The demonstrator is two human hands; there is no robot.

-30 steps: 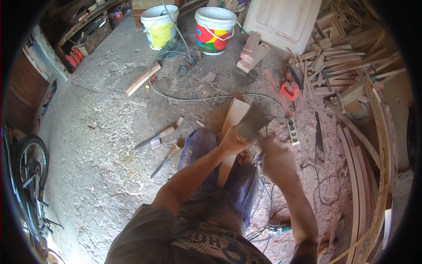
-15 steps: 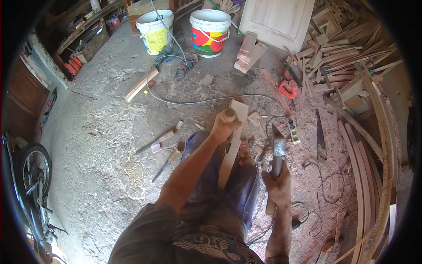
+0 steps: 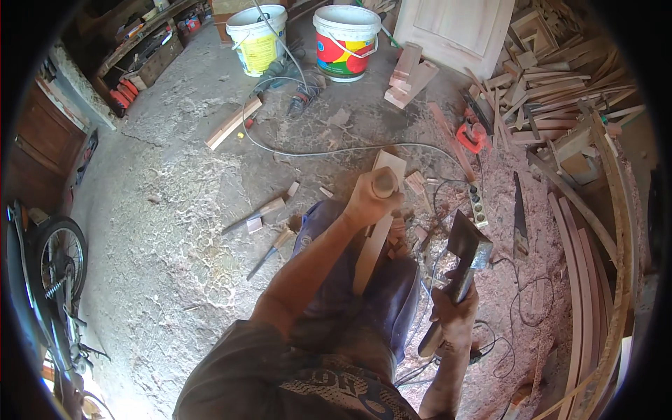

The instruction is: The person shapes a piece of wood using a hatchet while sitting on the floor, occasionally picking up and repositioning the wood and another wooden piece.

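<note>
My left hand (image 3: 367,199) is closed around the rounded top end of a long pale wooden piece (image 3: 369,255). The piece stands nearly upright on the floor between my knees. My right hand (image 3: 451,318) grips the handle of a hatchet (image 3: 467,246). Its grey metal head points up and away from me, to the right of the wooden piece and apart from it. Wood chips (image 3: 409,234) lie around the foot of the piece.
Two plastic buckets (image 3: 257,38) (image 3: 346,42) stand at the back, with a power tool (image 3: 302,98) and a grey cable (image 3: 315,150) near them. Chisels (image 3: 255,217), a power strip (image 3: 479,206), a hand saw (image 3: 519,217) and stacked wood strips (image 3: 553,91) lie around. A motorbike wheel (image 3: 59,262) is on the left.
The hatchet has come away from the top of the wooden piece, down and to the right. My left hand has kept its hold on the piece's top end.
</note>
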